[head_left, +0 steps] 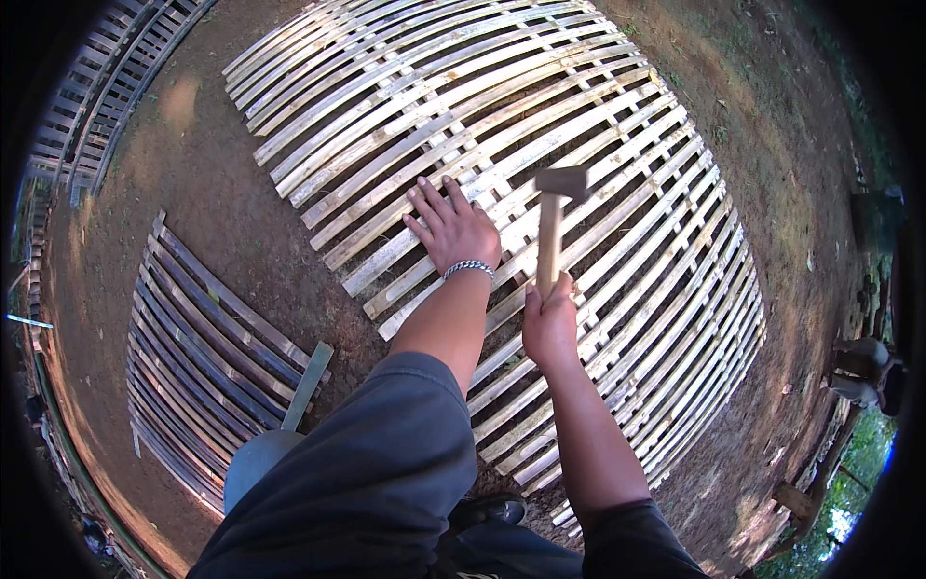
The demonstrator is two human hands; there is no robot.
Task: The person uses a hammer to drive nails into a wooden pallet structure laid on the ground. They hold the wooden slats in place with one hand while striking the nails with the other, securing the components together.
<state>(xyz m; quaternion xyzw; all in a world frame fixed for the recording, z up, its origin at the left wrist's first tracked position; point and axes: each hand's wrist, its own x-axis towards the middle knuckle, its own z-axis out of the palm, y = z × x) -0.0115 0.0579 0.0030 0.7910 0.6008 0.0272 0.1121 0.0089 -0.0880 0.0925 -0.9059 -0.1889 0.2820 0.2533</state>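
Observation:
A large panel of pale bamboo slats point(405, 188) lies on the ground before me, its slats fixed across several crosspieces. My left hand point(453, 229), with a chain bracelet on the wrist, rests palm down on the slats near the panel's left side, fingers spread. Whether anything is beneath the fingers is hidden. My right hand point(551, 328) is closed round the wooden handle of a hammer point(549, 232). The hammer is upright in the picture, its dark metal head point(561, 182) over the slats, just right of my left hand. I cannot tell whether the head touches them.
A smaller panel of darker slats point(198, 338) lies at the left, with a greenish board point(309, 386) at its near corner. Another slatted frame point(116, 87) is at the far left. Bare brown soil point(222, 222) surrounds the panels. My shoe point(487, 510) is beside the panel's near edge.

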